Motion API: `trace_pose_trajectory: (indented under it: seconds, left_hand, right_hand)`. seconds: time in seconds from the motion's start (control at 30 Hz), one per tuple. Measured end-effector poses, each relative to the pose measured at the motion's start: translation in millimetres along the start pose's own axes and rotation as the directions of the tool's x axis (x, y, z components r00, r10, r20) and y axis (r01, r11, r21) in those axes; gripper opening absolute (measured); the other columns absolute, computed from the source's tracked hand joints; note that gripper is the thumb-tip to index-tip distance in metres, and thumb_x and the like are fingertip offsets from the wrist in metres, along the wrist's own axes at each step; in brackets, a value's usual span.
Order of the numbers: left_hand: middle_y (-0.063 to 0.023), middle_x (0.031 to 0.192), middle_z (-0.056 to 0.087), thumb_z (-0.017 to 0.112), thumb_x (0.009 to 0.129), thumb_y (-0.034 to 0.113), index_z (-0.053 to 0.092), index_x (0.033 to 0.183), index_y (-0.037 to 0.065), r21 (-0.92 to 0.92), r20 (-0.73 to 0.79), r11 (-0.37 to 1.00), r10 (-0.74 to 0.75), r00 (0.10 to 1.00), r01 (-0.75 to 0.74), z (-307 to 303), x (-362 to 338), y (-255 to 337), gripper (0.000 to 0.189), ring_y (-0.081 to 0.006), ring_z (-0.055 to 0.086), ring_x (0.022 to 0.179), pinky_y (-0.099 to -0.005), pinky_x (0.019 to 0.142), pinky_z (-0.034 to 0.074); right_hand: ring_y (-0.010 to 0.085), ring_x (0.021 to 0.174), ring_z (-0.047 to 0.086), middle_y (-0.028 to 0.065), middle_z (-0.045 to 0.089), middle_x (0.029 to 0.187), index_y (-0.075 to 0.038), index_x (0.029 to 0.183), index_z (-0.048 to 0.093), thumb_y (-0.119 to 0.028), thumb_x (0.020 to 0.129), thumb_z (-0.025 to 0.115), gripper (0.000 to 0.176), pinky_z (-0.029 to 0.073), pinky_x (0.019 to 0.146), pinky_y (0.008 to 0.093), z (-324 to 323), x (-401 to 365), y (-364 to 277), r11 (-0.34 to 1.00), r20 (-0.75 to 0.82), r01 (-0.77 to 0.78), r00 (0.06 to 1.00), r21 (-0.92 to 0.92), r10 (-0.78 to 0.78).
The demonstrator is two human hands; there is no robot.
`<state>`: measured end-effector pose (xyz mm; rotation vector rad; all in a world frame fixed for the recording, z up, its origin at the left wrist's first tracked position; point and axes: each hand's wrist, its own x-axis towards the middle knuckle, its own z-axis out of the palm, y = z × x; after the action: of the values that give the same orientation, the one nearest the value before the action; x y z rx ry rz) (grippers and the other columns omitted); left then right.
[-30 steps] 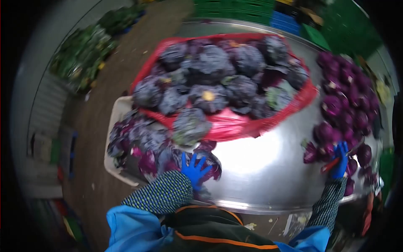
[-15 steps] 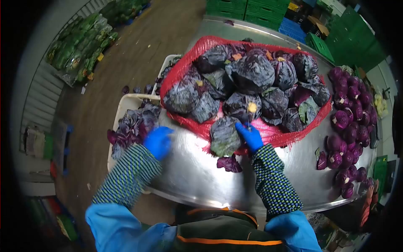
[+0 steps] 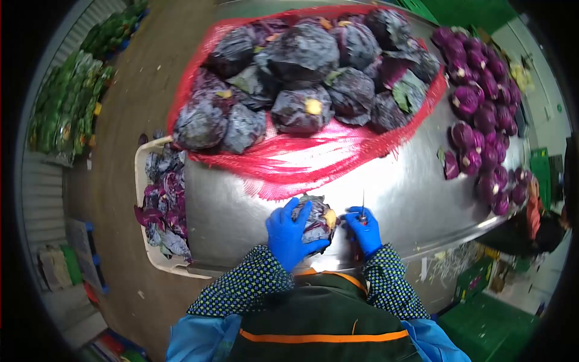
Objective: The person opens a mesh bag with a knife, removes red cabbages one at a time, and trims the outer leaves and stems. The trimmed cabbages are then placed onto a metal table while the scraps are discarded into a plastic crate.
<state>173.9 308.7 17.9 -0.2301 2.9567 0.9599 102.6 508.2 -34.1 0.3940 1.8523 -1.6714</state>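
A red cabbage (image 3: pixel 315 224) with a pale cut stem end facing right sits near the table's front edge. My left hand (image 3: pixel 289 232), in a blue glove, grips it from the left, fingers over its top and thumb along its lower side. Just right of the cabbage, my right hand (image 3: pixel 364 230), also gloved, is closed around a small knife (image 3: pixel 363 206), its thin blade pointing away from me. Beyond both hands lies an opened red mesh bag (image 3: pixel 289 163) with several dark, untrimmed red cabbages (image 3: pixel 301 51) on it.
Trimmed purple cabbages (image 3: pixel 476 114) are heaped along the right of the metal table (image 3: pixel 241 211). A white bin (image 3: pixel 145 241) of loose leaves stands at the left edge. Another person's hand (image 3: pixel 533 196) shows at far right. Bagged green vegetables (image 3: pixel 63 108) lie beyond the floor.
A cabbage has come from the bag's near edge toward me. My left hand, formerly empty near the bin, now grips it. My right hand has moved nearer with the knife. The view has shifted.
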Motion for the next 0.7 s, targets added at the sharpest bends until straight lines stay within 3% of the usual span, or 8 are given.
trace_pose_trajectory:
  seconds: [0.07, 0.1, 0.2, 0.27, 0.33, 0.47, 0.6, 0.7]
  left_hand:
    - [-0.0245, 0.136, 0.029, 0.081, 0.054, 0.045, 0.044, 0.129, 0.01, 0.059, -0.064, 0.99, 0.135, 0.989, -0.131, 12.2, -3.2, -4.1, 0.091, -0.0451, 0.028, 0.122, -0.0548, 0.098, 0.029]
    - [-0.0277, 0.138, 0.025, 0.082, 0.053, 0.042, 0.034, 0.135, 0.008, -0.173, 0.087, 0.984, 0.056, 0.995, -0.04, 25.2, -5.5, -10.5, 0.101, -0.0454, 0.023, 0.127, -0.0532, 0.102, 0.025]
    - [-0.0284, 0.137, 0.026, 0.083, 0.053, 0.039, 0.022, 0.14, 0.006, -0.231, 0.182, 0.972, -0.004, 0.983, 0.047, 22.1, 4.2, 0.5, 0.111, -0.0435, 0.024, 0.127, -0.0504, 0.103, 0.026]
    - [-0.0265, 0.135, 0.029, 0.083, 0.053, 0.038, 0.019, 0.139, 0.002, -0.157, 0.211, 0.978, -0.104, 0.972, 0.139, 22.8, 8.2, 23.9, 0.113, -0.0409, 0.029, 0.124, -0.048, 0.102, 0.028]
    - [-0.0213, 0.139, 0.026, 0.08, 0.054, 0.043, 0.019, 0.14, 0.008, -0.015, 0.213, 0.979, -0.194, 0.958, 0.202, 30.8, 11.6, 40.6, 0.111, -0.0434, 0.028, 0.122, -0.056, 0.095, 0.032]
    - [-0.0214, 0.129, 0.036, 0.081, 0.053, 0.043, 0.03, 0.133, 0.004, 0.105, 0.11, 0.981, -0.177, 0.978, 0.165, 45.9, 13.1, 50.1, 0.102, -0.0406, 0.034, 0.116, -0.0504, 0.096, 0.033]
    - [-0.0195, 0.126, 0.039, 0.08, 0.053, 0.044, 0.034, 0.131, 0.008, 0.177, 0.127, 0.962, -0.233, 0.964, 0.209, 45.8, 16.0, 58.7, 0.098, -0.039, 0.035, 0.115, -0.0504, 0.094, 0.034]
    - [-0.0174, 0.123, 0.042, 0.083, 0.051, 0.041, 0.038, 0.129, 0.009, 0.04, 0.094, 0.987, -0.161, 0.982, 0.158, 43.4, 23.8, 53.6, 0.095, -0.0354, 0.038, 0.114, -0.0482, 0.095, 0.035]
  right_hand:
    - [0.007, 0.065, 0.052, 0.0024, 0.055, 0.09, -0.008, 0.119, 0.045, -0.012, 0.083, 0.062, 0.041, 0.042, 0.051, 0.0192, -11.9, -19.1, -14.9, 0.99, -0.044, -0.063, 0.997, 0.123, 0.069]
    - [0.0075, 0.067, 0.052, 0.003, 0.055, 0.092, -0.007, 0.121, 0.045, -0.01, 0.084, 0.06, 0.04, 0.043, 0.055, 0.0199, -15.6, -36.0, -22.4, 0.995, -0.014, 0.056, 0.998, 0.088, -0.055]
    - [0.0097, 0.072, 0.052, 0.0036, 0.054, 0.093, -0.007, 0.129, 0.045, -0.003, 0.087, 0.054, 0.043, 0.045, 0.066, 0.0227, -19.9, -63.2, -9.7, 0.812, 0.112, 0.516, 0.855, -0.274, -0.506]
    - [0.0123, 0.082, 0.054, 0.0082, 0.055, 0.096, -0.006, 0.134, 0.04, -0.003, 0.089, 0.051, 0.047, 0.044, 0.075, 0.0244, -20.3, -86.9, -24.4, 0.756, 0.251, 0.556, 0.831, -0.346, -0.496]
    - [0.0192, 0.074, 0.059, 0.0127, 0.059, 0.088, -0.007, 0.134, 0.04, -0.008, 0.087, 0.054, 0.048, 0.048, 0.07, 0.0273, -25.3, -88.3, -26.2, 0.679, 0.246, 0.448, 0.892, -0.582, -0.378]
    - [0.0309, 0.069, 0.062, 0.0133, 0.061, 0.089, -0.008, 0.125, 0.044, -0.019, 0.086, 0.054, 0.042, 0.05, 0.058, 0.0393, -26.2, -80.4, -4.7, 0.624, 0.181, 0.416, 0.896, -0.662, -0.405]
    - [0.0335, 0.064, 0.062, 0.0166, 0.062, 0.079, -0.006, 0.098, 0.048, -0.021, 0.088, 0.048, 0.018, 0.049, 0.057, 0.0438, -23.8, -57.9, 19.0, 0.589, 0.182, 0.288, 0.955, -0.755, -0.234]
    - [0.0369, 0.068, 0.061, 0.0205, 0.06, 0.073, -0.003, 0.095, 0.045, -0.021, 0.085, 0.051, 0.021, 0.048, 0.06, 0.0459, -43.1, -7.7, 42.8, 0.408, 0.084, 0.102, 0.995, -0.907, -0.062]
